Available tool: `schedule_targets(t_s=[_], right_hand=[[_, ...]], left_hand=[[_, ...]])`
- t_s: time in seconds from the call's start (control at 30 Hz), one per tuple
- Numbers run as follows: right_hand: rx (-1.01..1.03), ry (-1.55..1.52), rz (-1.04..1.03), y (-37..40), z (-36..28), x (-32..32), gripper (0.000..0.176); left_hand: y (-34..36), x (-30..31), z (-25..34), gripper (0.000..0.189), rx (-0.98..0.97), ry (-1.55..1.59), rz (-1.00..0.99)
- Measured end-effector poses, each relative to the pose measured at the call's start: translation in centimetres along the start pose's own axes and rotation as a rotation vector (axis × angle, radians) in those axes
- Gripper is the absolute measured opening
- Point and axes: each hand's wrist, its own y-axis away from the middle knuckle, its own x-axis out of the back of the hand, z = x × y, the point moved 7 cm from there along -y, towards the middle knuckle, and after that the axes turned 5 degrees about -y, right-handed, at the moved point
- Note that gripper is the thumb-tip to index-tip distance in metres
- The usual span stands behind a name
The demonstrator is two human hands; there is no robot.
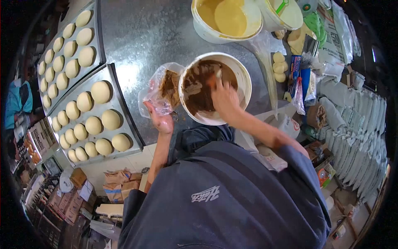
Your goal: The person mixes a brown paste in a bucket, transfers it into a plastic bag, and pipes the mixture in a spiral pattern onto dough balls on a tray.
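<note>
Likely scooping brown paste [198, 94] from the bucket [246, 76] at the table's [137, 37] near edge: right hand [226, 98] inside, grip unclear; left hand [161, 123] half-open, supporting plastic bag [155, 92]; next move calls for steadying it.

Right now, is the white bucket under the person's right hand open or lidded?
Open: no lid covers the bucket, brown mixture shows inside, and the right hand reaches in over the rim.

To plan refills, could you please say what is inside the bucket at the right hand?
The bucket holds brown mixture. The right hand covers part of it, and anything beneath the surface cannot be seen.
</note>
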Motion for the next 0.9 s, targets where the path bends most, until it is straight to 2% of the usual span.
schedule_targets(t_s=[0.1, 0.17, 0.23, 0.33, 0.37, 0.4, 0.47, 0.5, 0.6, 0.63, 0.73, 0.87, 0.9], right_hand=[[0.059, -0.053, -0.334, 4.4, -1.6, -0.7, 0.019], [-0.014, -0.043, -0.169, 1.6, -1.0, 1.7, 0.022], [-0.027, 0.011, -0.032, -1.6, 0.3, 2.9, 0.027], [0.030, 0.101, -0.196, 0.9, 0.2, -0.1, 0.026], [0.010, 0.133, -0.372, 2.9, -0.6, 0.1, 0.027], [0.005, 0.109, -0.419, 3.3, -0.3, 0.1, 0.026], [-0.014, 0.057, -0.516, 3.9, 0.6, -0.2, 0.024], [-0.046, 0.087, -0.371, 2.2, 1.5, 0.6, 0.019], [-0.042, 0.172, -0.084, -0.7, 2.6, 1.4, 0.016], [-0.076, 0.198, -0.245, 0.7, 2.6, -0.1, 0.016], [-0.081, 0.102, -0.527, 4.3, 1.7, -2.3, 0.015], [-0.118, 0.023, -0.518, 1.9, 2.1, -0.8, 0.017], [-0.064, 0.132, -0.385, 1.2, 3.1, -0.8, 0.017]], left_hand=[[0.3, 0.2, -0.2, 0.053, 0.001, 0.016, -0.043], [-0.1, -0.5, -0.3, 0.053, -0.030, 0.050, -0.143], [-0.3, 0.3, -1.1, 0.054, -0.003, 0.043, -0.055], [-0.3, 0.2, -0.6, 0.052, -0.002, 0.078, 0.001], [-0.3, 0.5, -0.6, 0.052, -0.005, 0.077, 0.052], [-0.1, 0.7, -0.6, 0.052, -0.006, 0.080, 0.110], [-0.5, -0.8, -0.1, 0.053, 0.005, 0.115, -0.033], [-0.6, -1.3, 0.0, 0.054, 0.013, 0.126, -0.110], [-0.2, 0.1, -1.5, 0.055, 0.108, 0.088, 0.027], [-0.4, 0.2, -1.4, 0.055, 0.094, 0.093, 0.018], [-0.5, 0.8, -1.2, 0.054, 0.075, 0.126, 0.011], [-0.6, 0.2, -1.2, 0.052, 0.059, 0.119, -0.045], [-0.5, 0.2, -1.2, 0.052, 0.044, 0.092, -0.067]])
